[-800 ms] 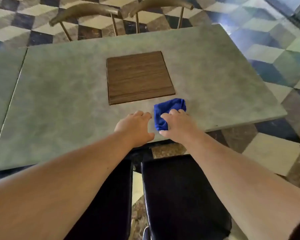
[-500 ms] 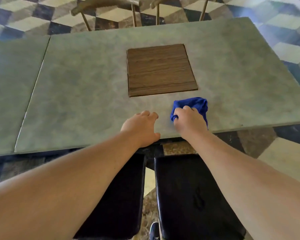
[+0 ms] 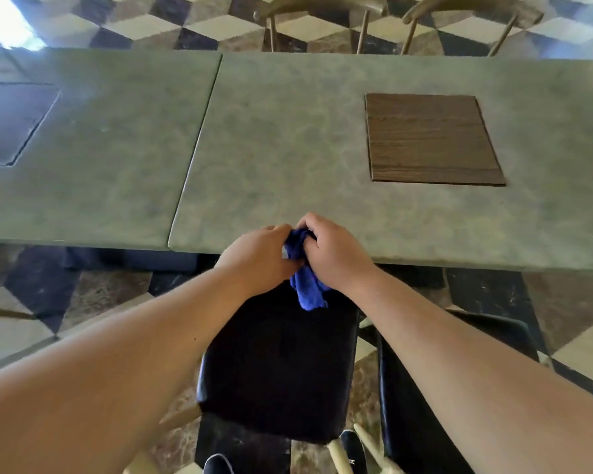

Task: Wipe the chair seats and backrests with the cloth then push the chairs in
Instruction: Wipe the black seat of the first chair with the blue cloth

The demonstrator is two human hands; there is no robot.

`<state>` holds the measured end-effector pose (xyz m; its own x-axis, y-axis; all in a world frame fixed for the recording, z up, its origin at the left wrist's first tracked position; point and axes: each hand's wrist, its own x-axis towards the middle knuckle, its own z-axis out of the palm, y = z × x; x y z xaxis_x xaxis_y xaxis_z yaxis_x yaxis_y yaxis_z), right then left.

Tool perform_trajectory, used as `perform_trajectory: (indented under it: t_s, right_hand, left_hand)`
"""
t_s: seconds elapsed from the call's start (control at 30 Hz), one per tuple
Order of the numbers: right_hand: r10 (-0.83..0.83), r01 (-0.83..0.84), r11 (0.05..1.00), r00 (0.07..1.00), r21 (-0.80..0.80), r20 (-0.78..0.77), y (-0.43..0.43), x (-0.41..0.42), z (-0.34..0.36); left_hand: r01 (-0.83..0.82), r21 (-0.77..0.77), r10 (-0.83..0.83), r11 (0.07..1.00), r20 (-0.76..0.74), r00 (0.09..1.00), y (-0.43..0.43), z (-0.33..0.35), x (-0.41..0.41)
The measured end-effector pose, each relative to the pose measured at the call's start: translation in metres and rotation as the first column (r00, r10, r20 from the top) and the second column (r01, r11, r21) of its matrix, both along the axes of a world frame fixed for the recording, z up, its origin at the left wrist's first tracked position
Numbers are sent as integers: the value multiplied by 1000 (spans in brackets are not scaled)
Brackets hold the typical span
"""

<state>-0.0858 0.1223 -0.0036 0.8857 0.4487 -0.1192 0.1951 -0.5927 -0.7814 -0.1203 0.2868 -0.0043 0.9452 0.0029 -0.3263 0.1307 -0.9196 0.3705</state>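
A blue cloth [image 3: 305, 289] hangs bunched between both hands at the table's near edge. My left hand [image 3: 261, 258] and my right hand [image 3: 332, 254] each grip it, knuckles close together, above the front of a black-seated chair [image 3: 274, 364]. That seat sits directly below my arms, pulled out from the table. A second black chair seat [image 3: 421, 405] stands just to its right, partly hidden by my right forearm.
The grey stone table [image 3: 288, 159] spans the view, with a wooden inset panel [image 3: 428, 138] at right and a dark inset [image 3: 7, 121] at left. Two wooden chair backrests [image 3: 322, 5] stand on the far side. Patterned tile floor surrounds everything. My shoes [image 3: 353, 449] show at the bottom.
The cloth has come off the tabletop and my left hand has joined the right in gripping it. The view has shifted left, showing more of the left table.
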Motion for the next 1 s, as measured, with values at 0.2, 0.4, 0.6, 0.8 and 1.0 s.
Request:
perform_trajectory:
  t_s: [0.2,0.4,0.6,0.8,1.0]
  right_hand:
    - [49,-55,997,994,-60,-99,62,-27,-20]
    - [32,-47,999,917,-27,-399,100,-57,-76]
    - [-72,32,969,985,-246,-155,108,-55,-148]
    - [-71,80,952,997,-297,42,100,-37,-216]
    - [-16,98,936,972,-338,236,114,-23,-267]
  left_hand:
    - [-175,-43,173,984,-45,984,78,-18,-40]
    - [-386,-251,379,888,-77,922,99,-80,-57]
    - [-435,-267,417,860,-124,900,103,-157,-86]
    - [-586,38,569,810,-297,767,121,-268,-120]
    - [-825,39,768,564,-391,507,124,-360,-133]
